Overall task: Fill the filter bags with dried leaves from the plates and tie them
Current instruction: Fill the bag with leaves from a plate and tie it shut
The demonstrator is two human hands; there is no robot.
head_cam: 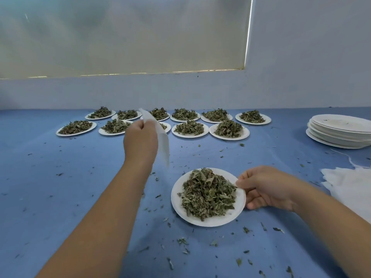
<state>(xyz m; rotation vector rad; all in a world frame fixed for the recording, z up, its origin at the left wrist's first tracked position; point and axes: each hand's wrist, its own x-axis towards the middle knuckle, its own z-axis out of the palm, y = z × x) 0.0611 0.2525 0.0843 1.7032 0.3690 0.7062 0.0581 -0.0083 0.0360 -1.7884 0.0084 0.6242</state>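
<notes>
Leaf crumbs point(182, 241) dot the cloth point(60, 197); my right hand point(265, 187) pinches the near plate point(208, 223), my left hand point(140, 141) grips a filter bag point(163, 145) before far plates point(190, 136).

Lower centre on the table point(60, 177) sits a leaf-heaped plate point(208, 223); two rows of plates point(190, 136) behind; stacked plates point(339, 133) and filter bags point(351, 187) right.

So in front of you there's a flat table under a plain blue cloth point(60, 197), running back to a bare white wall point(301, 57). Up on that wall you've got a pale cream roller blind point(120, 37) pulled down, with thin bright strips of daylight point(248, 33) leaking along its right and bottom edges. Far right on the cloth sits a slightly uneven stack of empty white paper plates point(339, 130).
</notes>
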